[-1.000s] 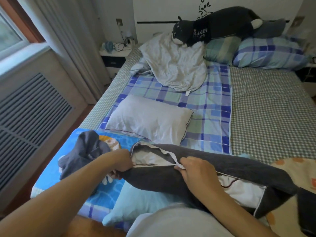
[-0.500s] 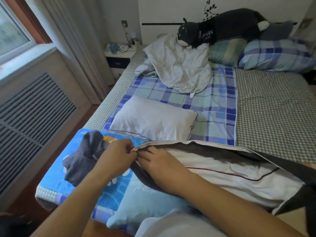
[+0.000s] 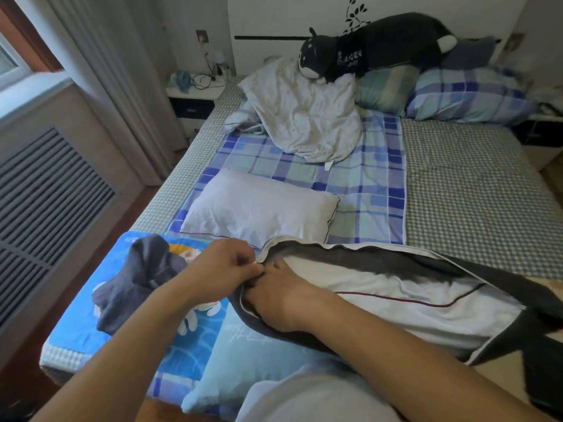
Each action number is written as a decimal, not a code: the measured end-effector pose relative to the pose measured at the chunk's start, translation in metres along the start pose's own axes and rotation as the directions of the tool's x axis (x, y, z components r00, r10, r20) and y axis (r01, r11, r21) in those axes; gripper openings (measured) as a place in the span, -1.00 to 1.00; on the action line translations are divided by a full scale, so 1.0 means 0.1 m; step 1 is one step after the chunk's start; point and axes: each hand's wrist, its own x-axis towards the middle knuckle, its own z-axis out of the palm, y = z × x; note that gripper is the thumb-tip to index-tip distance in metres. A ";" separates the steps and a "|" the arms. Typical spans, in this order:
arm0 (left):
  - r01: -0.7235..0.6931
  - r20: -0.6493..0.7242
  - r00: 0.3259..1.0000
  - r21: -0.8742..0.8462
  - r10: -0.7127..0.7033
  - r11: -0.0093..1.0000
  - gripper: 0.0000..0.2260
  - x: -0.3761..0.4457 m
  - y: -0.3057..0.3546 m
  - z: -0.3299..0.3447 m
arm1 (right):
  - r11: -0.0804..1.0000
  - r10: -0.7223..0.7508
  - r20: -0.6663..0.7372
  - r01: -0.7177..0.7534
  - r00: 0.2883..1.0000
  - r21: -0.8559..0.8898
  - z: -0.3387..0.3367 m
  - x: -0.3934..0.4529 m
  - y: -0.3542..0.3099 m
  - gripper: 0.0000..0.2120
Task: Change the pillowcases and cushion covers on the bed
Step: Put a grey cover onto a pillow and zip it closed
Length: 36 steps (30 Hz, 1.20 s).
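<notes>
Head view, near to far: light blue pillow [image 3: 243, 360] sits at the near edge of the bed [image 3: 472, 193], partly under the dark grey pillowcase [image 3: 380, 257]. The pillowcase lies across the near part of the bed w/ its opening turned up, white-edged, and a white pillow [image 3: 411, 312] w/ a thin red piping line showing inside it. Right hand [image 3: 283, 296] is at the left corner of that opening, fingers tucked under the hem & curled on the fabric; fingertips hidden, so how far in can't be told. Left hand [image 3: 222, 269] is just beside it, touching, grip pinched together on the white edge of the pillowcase at the same corner. Left of the hands, a crumpled dark grey cloth [image 3: 137, 284] lies on a bright blue cartoon-print cover [image 3: 91, 330]. Past the hands, a 2nd white pillow [image 3: 259, 208] lies flat on the blue-green plaid sheet [image 3: 365, 184]; right side of the bed has a small-check sheet. Further up, a rumpled white cover [image 3: 304, 117] is heaped near the headboard, w/ a black plush toy [image 3: 380, 47] lying on 2 plaid pillows [image 3: 457, 92]. Nightstand [image 3: 195, 95] w/ cables at far left, curtain & radiator grille along the left wall
</notes>
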 end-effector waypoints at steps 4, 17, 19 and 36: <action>0.040 0.023 0.999 -0.213 -0.036 0.976 -0.82 0.09 -0.13 0.03 | 0.951 -0.040 -0.185 0.095 0.982 0.296 0.20 -0.15 0.09 -0.77; -0.578 0.025 0.783 0.400 0.622 0.711 -0.74 0.36 0.80 1.23 | 0.217 0.949 -0.301 -0.890 0.096 0.401 0.55 -2.40 1.40 -0.60; -0.727 0.209 0.677 0.343 0.706 0.595 -0.68 0.37 1.07 1.46 | 0.171 0.949 -0.311 -0.909 0.049 0.380 0.51 -2.56 1.48 -0.75; -0.715 0.128 0.591 0.541 0.797 0.443 -0.79 0.53 1.03 1.14 | 0.082 0.974 -0.209 -0.739 -0.081 0.669 0.32 -2.66 1.68 -0.72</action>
